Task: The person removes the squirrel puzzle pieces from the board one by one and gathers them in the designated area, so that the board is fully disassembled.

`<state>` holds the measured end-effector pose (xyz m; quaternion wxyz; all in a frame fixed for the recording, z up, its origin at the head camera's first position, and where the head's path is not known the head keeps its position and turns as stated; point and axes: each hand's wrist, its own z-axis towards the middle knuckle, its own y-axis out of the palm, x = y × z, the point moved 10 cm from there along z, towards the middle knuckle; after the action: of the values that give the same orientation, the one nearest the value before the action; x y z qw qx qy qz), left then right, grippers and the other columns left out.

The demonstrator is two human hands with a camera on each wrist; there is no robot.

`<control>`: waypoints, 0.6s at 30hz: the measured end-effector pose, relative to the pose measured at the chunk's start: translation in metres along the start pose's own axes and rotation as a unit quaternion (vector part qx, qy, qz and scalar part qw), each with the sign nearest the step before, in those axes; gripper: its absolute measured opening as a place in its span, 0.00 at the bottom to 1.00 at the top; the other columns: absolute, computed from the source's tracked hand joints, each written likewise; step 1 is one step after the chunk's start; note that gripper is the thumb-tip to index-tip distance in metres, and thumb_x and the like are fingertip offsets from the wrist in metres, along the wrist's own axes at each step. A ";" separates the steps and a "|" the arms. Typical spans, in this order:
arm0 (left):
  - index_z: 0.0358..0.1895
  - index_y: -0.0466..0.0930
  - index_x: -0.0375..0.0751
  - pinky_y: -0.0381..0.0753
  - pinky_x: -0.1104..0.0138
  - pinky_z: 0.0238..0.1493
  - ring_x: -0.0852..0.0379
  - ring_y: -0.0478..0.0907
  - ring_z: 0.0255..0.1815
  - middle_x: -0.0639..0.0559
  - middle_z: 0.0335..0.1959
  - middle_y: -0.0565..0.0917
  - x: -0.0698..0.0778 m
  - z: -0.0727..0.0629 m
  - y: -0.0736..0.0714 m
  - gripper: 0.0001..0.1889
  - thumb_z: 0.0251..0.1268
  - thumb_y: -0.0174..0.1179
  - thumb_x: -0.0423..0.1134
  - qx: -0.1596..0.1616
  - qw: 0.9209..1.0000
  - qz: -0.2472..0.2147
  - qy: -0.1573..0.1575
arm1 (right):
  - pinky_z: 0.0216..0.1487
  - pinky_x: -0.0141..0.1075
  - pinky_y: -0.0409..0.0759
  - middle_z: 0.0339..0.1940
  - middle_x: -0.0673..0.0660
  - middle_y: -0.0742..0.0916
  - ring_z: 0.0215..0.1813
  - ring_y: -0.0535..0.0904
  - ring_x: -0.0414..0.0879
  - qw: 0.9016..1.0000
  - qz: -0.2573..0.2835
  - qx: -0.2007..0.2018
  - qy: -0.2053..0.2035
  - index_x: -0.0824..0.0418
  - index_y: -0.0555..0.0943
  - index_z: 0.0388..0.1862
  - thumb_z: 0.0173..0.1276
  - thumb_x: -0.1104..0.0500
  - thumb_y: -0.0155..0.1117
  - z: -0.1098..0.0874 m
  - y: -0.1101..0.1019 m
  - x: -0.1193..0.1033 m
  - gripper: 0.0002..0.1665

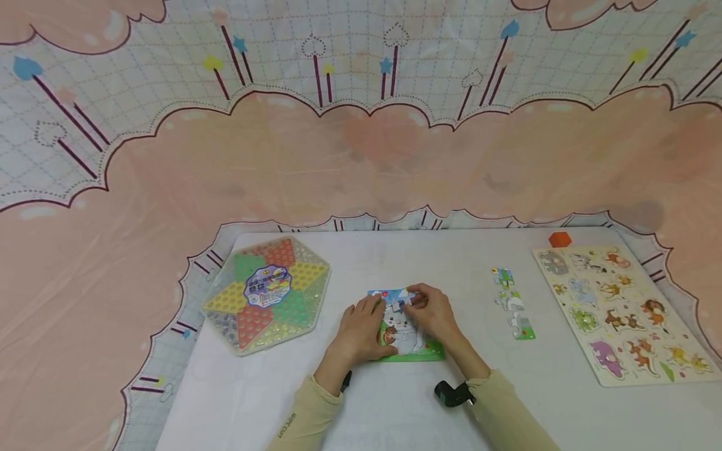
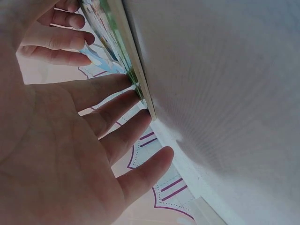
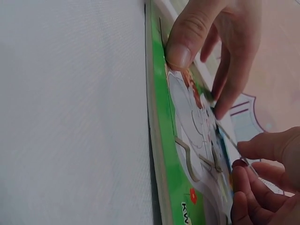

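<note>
A small jigsaw board with a green border and a grey-white animal picture lies flat in the middle of the table. My left hand rests over its left side, thumb on the picture and straight fingers along the far-left edge. Above the upper part of the board, my right hand pinches a puzzle piece between thumb and fingers. In the right wrist view that piece is seen edge-on, tilted against the board. Cut lines and gaps show in the picture; my hands hide part of it.
Several loose puzzle pieces lie in a column right of the board. A hexagonal clear case with coloured triangles stands at left. On the right lie a large animal puzzle board and an orange-red hexagon. A patterned cloth hangs behind.
</note>
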<state>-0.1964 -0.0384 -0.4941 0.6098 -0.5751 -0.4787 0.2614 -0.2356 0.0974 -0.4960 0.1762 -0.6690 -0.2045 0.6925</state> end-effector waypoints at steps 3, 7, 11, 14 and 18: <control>0.72 0.64 0.34 0.63 0.46 0.68 0.43 0.59 0.74 0.43 0.73 0.64 0.000 0.000 0.000 0.51 0.49 0.73 0.62 0.000 1.000 0.000 -0.001 | 0.34 0.38 0.82 0.29 0.56 0.86 0.31 0.84 0.47 1.000 -0.001 0.003 -0.003 0.69 0.83 0.49 0.55 0.69 0.72 0.001 0.000 -0.001 0.20; 0.72 0.64 0.34 0.63 0.46 0.68 0.44 0.59 0.74 0.43 0.73 0.64 0.000 0.000 0.000 0.51 0.49 0.73 0.62 0.001 1.000 0.002 -0.001 | 0.32 0.36 0.80 0.28 0.56 0.86 0.29 0.84 0.46 1.000 -0.005 0.004 0.000 0.68 0.83 0.49 0.56 0.69 0.71 0.001 0.000 -0.002 0.20; 0.72 0.64 0.34 0.64 0.46 0.67 0.44 0.59 0.74 0.42 0.73 0.64 0.000 0.000 0.000 0.51 0.49 0.72 0.62 0.003 1.000 0.005 0.001 | 0.33 0.37 0.79 0.29 0.55 0.86 0.31 0.84 0.46 1.000 -0.028 -0.001 0.005 0.66 0.83 0.52 0.56 0.67 0.71 0.001 0.002 -0.003 0.21; 0.72 0.64 0.34 0.64 0.46 0.67 0.44 0.59 0.74 0.42 0.73 0.64 0.000 0.000 0.000 0.51 0.49 0.72 0.62 0.003 1.000 0.008 0.002 | 0.33 0.39 0.78 0.30 0.54 0.86 0.33 0.85 0.47 0.999 -0.046 0.004 0.005 0.64 0.83 0.52 0.57 0.65 0.71 0.000 0.003 -0.004 0.22; 0.72 0.64 0.34 0.64 0.46 0.67 0.44 0.59 0.74 0.42 0.73 0.64 0.000 0.000 0.000 0.51 0.50 0.72 0.62 0.001 1.000 0.007 0.000 | 0.32 0.40 0.77 0.32 0.55 0.86 0.35 0.83 0.48 0.997 -0.076 0.021 0.002 0.63 0.84 0.50 0.57 0.63 0.70 -0.001 0.002 -0.006 0.19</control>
<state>-0.1965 -0.0384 -0.4943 0.6085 -0.5780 -0.4741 0.2663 -0.2340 0.0926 -0.4918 0.2425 -0.6489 -0.2400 0.6801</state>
